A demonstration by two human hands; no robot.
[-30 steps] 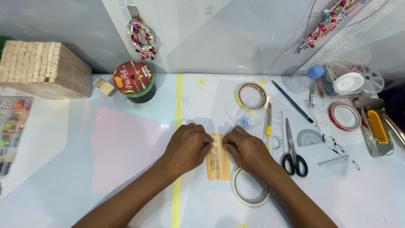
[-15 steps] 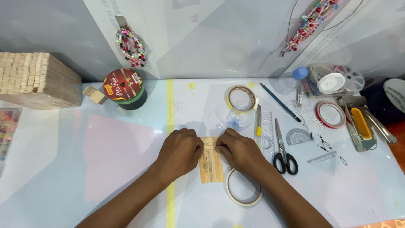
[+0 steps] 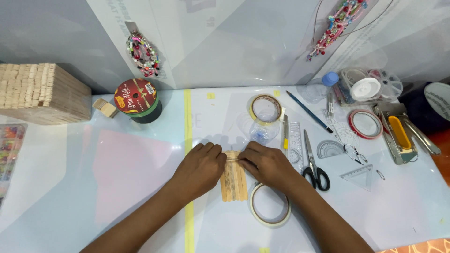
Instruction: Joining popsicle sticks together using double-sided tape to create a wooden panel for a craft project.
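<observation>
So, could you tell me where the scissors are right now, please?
In the head view, the scissors lie on the table right of the right hand, between the clear ruler and the protractor, handles toward the person.

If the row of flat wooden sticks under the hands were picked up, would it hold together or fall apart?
The wooden sticks look thin and flat, so probably light and fairly stiff. They lie side by side; both the left hand and right hand press their top end, so the row may well scatter if lifted.

A glossy white tabletop (image 3: 117,187) with a strip of yellow tape (image 3: 188,117) running across it reflected soft, even light. Pale grey-white glossy panels (image 3: 225,42) stood along its far edge, forming a shallow corner behind it.
</observation>
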